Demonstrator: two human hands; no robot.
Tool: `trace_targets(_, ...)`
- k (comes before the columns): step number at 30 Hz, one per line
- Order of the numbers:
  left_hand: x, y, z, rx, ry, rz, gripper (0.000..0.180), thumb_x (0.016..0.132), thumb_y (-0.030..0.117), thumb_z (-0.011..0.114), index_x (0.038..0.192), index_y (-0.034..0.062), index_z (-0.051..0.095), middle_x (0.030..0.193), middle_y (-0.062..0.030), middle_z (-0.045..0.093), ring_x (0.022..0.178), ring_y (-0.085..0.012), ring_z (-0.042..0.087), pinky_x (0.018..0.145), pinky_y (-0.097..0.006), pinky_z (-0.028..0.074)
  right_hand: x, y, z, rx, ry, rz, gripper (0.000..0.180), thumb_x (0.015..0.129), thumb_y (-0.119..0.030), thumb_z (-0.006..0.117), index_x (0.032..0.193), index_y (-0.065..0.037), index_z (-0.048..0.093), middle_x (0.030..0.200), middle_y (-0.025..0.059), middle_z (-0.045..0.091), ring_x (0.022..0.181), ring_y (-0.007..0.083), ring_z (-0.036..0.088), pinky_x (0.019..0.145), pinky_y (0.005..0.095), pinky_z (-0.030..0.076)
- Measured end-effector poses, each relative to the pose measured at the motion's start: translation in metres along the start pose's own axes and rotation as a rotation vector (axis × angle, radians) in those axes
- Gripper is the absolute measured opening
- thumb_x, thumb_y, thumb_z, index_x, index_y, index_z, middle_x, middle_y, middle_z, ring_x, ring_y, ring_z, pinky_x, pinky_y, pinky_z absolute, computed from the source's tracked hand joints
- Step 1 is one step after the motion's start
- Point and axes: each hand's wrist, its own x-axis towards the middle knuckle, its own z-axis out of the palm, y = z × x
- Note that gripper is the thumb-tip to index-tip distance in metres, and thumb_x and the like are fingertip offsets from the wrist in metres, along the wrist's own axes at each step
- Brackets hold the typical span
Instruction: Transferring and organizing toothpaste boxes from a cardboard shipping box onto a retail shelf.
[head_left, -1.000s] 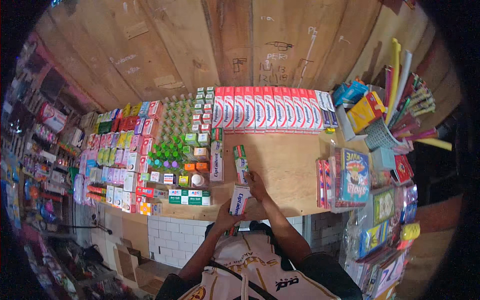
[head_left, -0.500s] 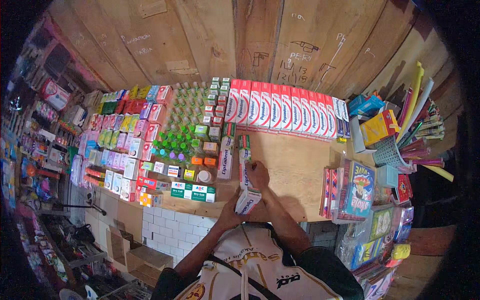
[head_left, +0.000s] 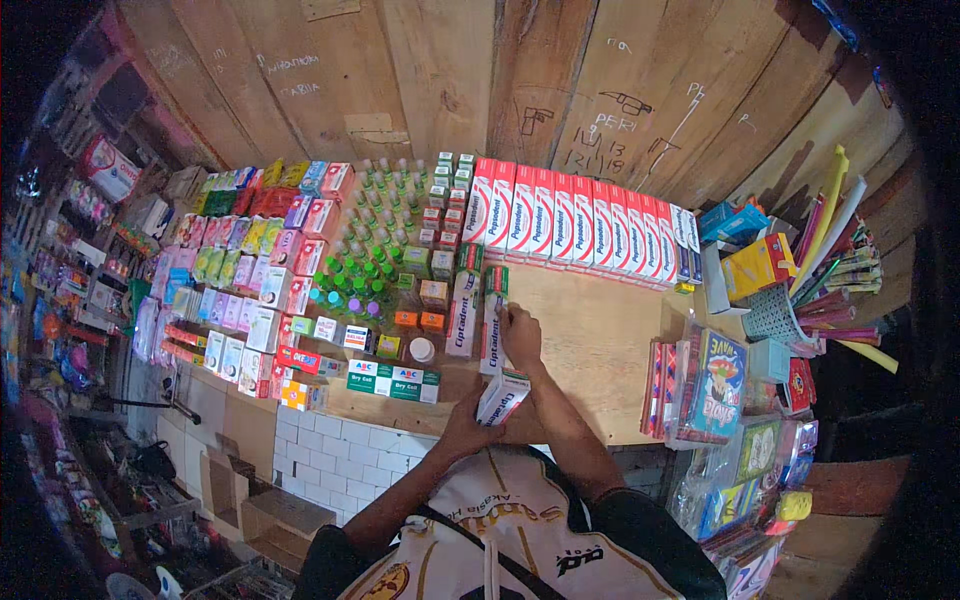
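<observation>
My left hand (head_left: 465,428) is closed around one or more white and green toothpaste boxes (head_left: 500,401), held tilted near the front edge of the wooden counter (head_left: 600,350). Farther forward, my right hand (head_left: 521,338) has its fingers curled against the right side of another toothpaste box (head_left: 492,340), partly covering it. That box lies lengthwise on the counter. Close along its left side is a matching toothpaste box (head_left: 463,318), with a green and red part at its far end.
Red and white toothpaste boxes (head_left: 560,222) stand in a row along the back. To the left are green-capped bottles (head_left: 365,275), battery boxes (head_left: 393,382) and a round white container (head_left: 422,350). Packaged books (head_left: 715,385) and a grey basket (head_left: 775,315) occupy the right side.
The toothpaste box by my right hand has come to lie straight beside the matching one, slightly apart from the boxes in my left hand. The whole view has shifted slightly.
</observation>
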Motion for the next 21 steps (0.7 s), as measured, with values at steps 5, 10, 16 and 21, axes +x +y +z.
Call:
trace_targets(5,-0.001,-0.024,0.0,0.004,-0.037,0.029,0.095,0.061,0.014,0.077,0.14,-0.0035,0.027,0.121,-0.0217,0.055,0.108,-0.0266,0.058,0.091,-0.037,0.046,-0.009,0.0,-0.003,0.076,-0.089,0.063,0.026,0.09,-0.027,0.054,0.095,-0.002,0.058,0.075,0.0216,0.061,0.072,0.0387,0.061,0.061,0.0482,0.047)
trace_targets(10,0.005,-0.011,-0.004,-0.044,-0.08,-0.041,0.086,0.062,0.013,0.076,0.136,-0.0011,0.035,0.118,-0.0198,0.057,0.107,-0.0262,0.058,0.091,-0.037,0.046,-0.044,0.0,-0.003,0.058,-0.133,0.06,0.032,0.093,-0.029,0.048,0.119,-0.011,0.054,0.075,0.0211,0.063,0.072,0.0388,0.063,0.06,0.0461,0.048)
trace_targets(16,0.01,-0.015,-0.004,-0.068,-0.095,0.019,0.076,0.062,0.013,0.076,0.129,-0.0001,0.043,0.114,-0.0191,0.059,0.105,-0.0278,0.058,0.089,-0.038,0.046,-0.04,-0.003,0.01,0.046,0.01,0.009,0.034,0.093,-0.029,0.048,0.123,-0.012,0.053,0.076,0.0198,0.064,0.072,0.0373,0.064,0.062,0.0459,0.048)
trace_targets(21,0.012,-0.026,-0.004,0.092,-0.029,0.114,0.071,0.062,0.016,0.076,0.125,-0.0006,0.046,0.112,-0.02,0.059,0.104,-0.03,0.058,0.089,-0.039,0.046,-0.033,-0.014,0.014,0.156,-0.095,0.077,0.034,0.093,-0.029,0.048,0.123,-0.012,0.052,0.081,0.0211,0.064,0.073,0.0383,0.064,0.063,0.047,0.049)
